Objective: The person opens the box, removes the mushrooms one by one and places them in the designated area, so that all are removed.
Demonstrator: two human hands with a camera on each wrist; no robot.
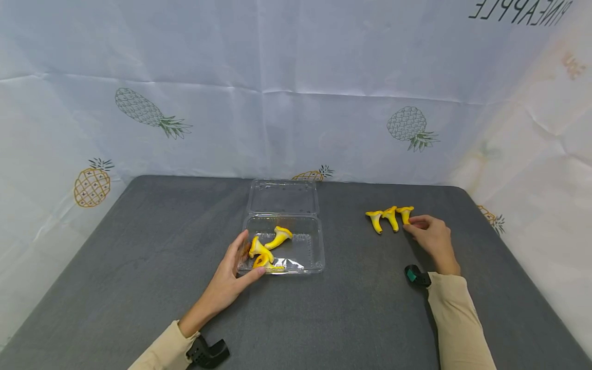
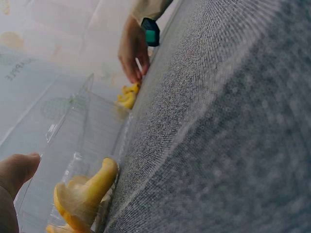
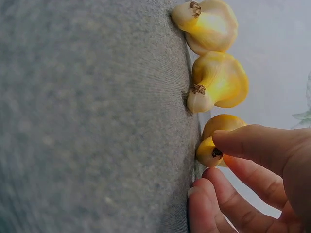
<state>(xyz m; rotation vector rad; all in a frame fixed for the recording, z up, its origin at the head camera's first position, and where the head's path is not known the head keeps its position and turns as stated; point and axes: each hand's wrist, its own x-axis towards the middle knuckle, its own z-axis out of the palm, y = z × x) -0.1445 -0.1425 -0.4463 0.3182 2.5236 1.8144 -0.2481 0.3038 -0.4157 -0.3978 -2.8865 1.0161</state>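
A clear plastic clamshell container (image 1: 307, 241) lies with its lid (image 1: 283, 198) raised at the back. Inside it are three yellow chanterelle mushrooms (image 1: 279, 237), grouped toward the left. My left hand (image 1: 228, 275) rests against the container's front left corner, thumb at the front rim and fingers fairly straight along the left side. To the right, three more chanterelles lie in a row on the table. My right hand (image 1: 432, 239) pinches the stem of the rightmost chanterelle (image 1: 405, 213) between thumb and index finger. The middle chanterelle (image 3: 221, 80) and the left one (image 3: 211, 26) lie beside it, untouched.
The dark grey table (image 1: 351, 308) carries both groups. Behind it hangs a white sheet (image 1: 222, 128) printed with pineapples, meeting the table's back edge. A black band sits on each wrist.
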